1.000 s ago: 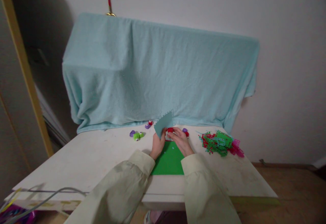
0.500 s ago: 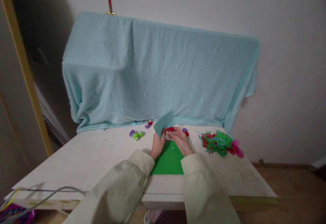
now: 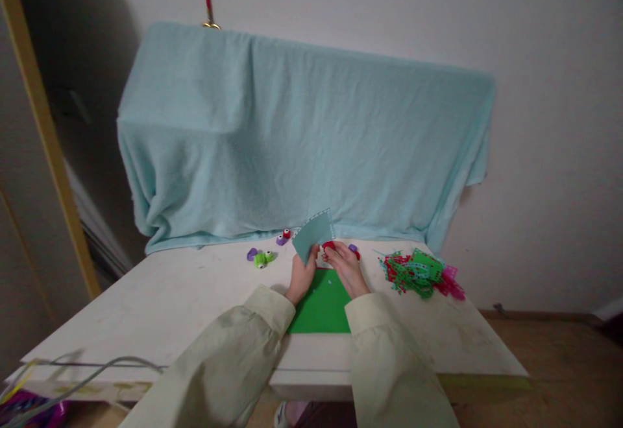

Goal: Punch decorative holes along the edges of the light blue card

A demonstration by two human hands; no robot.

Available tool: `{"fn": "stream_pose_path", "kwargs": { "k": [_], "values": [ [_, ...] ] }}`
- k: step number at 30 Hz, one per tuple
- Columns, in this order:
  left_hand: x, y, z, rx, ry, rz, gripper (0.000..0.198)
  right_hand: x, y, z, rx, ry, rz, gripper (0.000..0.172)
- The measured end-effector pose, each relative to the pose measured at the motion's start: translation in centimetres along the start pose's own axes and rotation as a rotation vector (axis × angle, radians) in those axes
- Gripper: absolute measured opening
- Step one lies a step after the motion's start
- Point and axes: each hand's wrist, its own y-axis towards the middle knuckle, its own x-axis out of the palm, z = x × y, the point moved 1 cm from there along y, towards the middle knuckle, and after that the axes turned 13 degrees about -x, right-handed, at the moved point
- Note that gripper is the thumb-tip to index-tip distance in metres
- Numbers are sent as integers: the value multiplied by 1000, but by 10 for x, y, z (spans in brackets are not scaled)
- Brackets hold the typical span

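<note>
My left hand (image 3: 302, 277) grips a light blue foam or paper sheet (image 3: 311, 237) by its lower part, holding it upright and tilted above the table. Small punched holes run along the sheet's top and right edges. My right hand (image 3: 344, 264) is closed on a small red craft punch (image 3: 328, 246), close to the sheet's lower right corner. Fingers cover part of the punch, so whether it bites the sheet is unclear. Beneath both hands a green sheet (image 3: 321, 305) lies flat, with tiny pale specks on it.
Left of the hands lie a green punch with eyes (image 3: 263, 259) and a red and purple one (image 3: 283, 237). Another red and purple piece (image 3: 354, 251) sits behind my right hand. Punched scraps (image 3: 421, 272) are heaped at right. A blue cloth (image 3: 311, 136) hangs behind the table (image 3: 146, 311).
The red punch in my right hand has shifted very slightly to the right. Both hands and the blue sheet stay almost where they were.
</note>
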Motion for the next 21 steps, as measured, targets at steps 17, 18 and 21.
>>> {"fn": "stream_pose_path", "kwargs": {
  "k": [17,18,21],
  "values": [
    [0,4,-9,-18,60,36,29,5,-1,-9,24,-42,-3,26],
    [0,4,-9,-12,59,31,29,4,-1,-8,21,-41,-3,26],
    [1,3,-9,-14,47,2,30,4,-1,-6,22,-36,-5,24]
  ]
}}
